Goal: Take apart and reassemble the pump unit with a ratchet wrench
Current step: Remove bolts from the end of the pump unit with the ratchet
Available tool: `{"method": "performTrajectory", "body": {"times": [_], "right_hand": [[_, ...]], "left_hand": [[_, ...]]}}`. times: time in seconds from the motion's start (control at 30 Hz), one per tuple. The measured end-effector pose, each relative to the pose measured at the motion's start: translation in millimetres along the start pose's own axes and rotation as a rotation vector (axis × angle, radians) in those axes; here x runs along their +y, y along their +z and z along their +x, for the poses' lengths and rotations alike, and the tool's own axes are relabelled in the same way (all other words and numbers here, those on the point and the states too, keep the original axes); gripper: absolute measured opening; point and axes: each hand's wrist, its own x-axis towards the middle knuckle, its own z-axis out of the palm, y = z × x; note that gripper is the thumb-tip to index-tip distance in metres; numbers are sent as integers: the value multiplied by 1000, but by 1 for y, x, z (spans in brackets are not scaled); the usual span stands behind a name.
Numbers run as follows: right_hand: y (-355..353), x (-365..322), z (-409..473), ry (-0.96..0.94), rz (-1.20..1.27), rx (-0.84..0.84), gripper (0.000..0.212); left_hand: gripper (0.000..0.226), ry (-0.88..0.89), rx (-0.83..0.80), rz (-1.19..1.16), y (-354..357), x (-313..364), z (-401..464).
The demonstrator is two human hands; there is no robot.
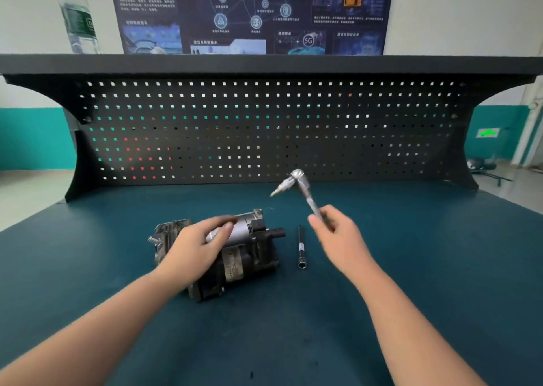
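Observation:
The pump unit (249, 253), dark and greasy with a silver cylinder on top, lies on the blue-green bench top left of centre. My left hand (197, 244) rests over its silver cylinder, fingers curled on it. My right hand (338, 236) holds the ratchet wrench (299, 186) by its handle, raised above the bench to the right of the pump. The wrench head points up and back, with a socket or bit sticking out to the left; it is blurred. A thin black extension bar (301, 246) lies on the bench between the pump and my right hand.
A black perforated back panel (264, 127) with a shelf on top closes off the far side of the bench. A clear plastic water bottle (78, 15) stands on that shelf at the left. A dark poster hangs on the wall behind.

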Motion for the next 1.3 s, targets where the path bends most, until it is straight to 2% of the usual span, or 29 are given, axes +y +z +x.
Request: {"method": "performTrajectory", "body": {"times": [0.07, 0.13, 0.2, 0.27, 0.33, 0.43, 0.53, 0.6, 0.7, 0.77, 0.87, 0.93, 1.03, 1.1, 1.2, 1.3], "right_hand": [[3, 0, -7, -83, -255, -72, 20], [4, -2, -13, -176, -504, -92, 24], [2, -5, -17, -250, -568, -81, 24], [-3, -9, -18, -313, -601, -43, 23], [-8, -11, -18, -415, -667, 52, 21], [-12, -12, -16, -560, -731, 286, 22], [-15, -15, -14, -548, -728, 486, 29], [-17, -16, -13, -457, -718, 531, 40], [-19, -14, -10, -321, -615, 484, 62], [-22, -14, -8, -296, -480, 401, 66], [-28, -14, -7, -259, -428, 242, 59], [-27, -16, -9, -242, -526, 180, 58], [-15, -24, -16, -293, -677, 233, 50], [0, -36, -18, -377, -621, 258, 38], [20, -52, -15, -480, -540, 99, 32], [25, -52, -11, -381, -327, -29, 24]], "left_hand": [[34, -44, 12, -195, 14, 29, 5], [39, 9, -63, -172, 24, 48, 10], [21, 51, -95, -77, 31, 58, 15], [6, 29, -83, -88, 34, 62, 18], [3, -26, -128, -129, 36, 61, 17], [20, -65, -185, -139, 35, 57, 14], [18, -45, -172, -107, 32, 57, 10], [21, -4, -110, -134, 36, 55, 4], [25, 54, -11, -178, 43, 55, -5], [27, 90, 26, -163, 43, 54, -6], [32, 125, 79, -152, 38, 52, -6], [34, 150, 109, -127, 36, 50, -8], [32, 139, 148, -126, 36, 49, -9], [31, 130, 172, -131, 36, 51, -7], [33, 125, 158, -154, 37, 52, -7], [32, 101, 131, -182, 37, 52, -8]]}}
